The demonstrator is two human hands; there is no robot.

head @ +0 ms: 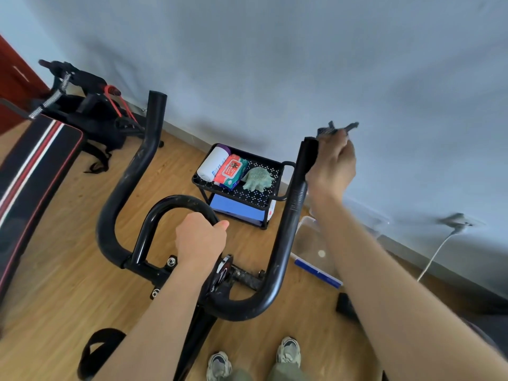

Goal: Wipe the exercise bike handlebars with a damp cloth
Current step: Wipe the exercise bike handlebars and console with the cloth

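Note:
The black exercise bike handlebars [115, 199] fill the middle of the head view, with two upright horns and an inner loop. My left hand [200, 237] grips the inner loop of the bars. My right hand [332, 163] is closed around a dark grey cloth [338, 129] at the top end of the right horn [295, 204]. The cloth's corners stick out above my fingers; most of it is hidden in my fist. The left horn stands bare.
A small black cart [270, 198] behind the bars holds a white wipe canister [213, 163], a red wipes pack [231, 170] and a green cloth [258, 178]. A clear plastic bin [310, 243] sits right, a padded bench [35, 160] left, and my shoes [288, 350] below.

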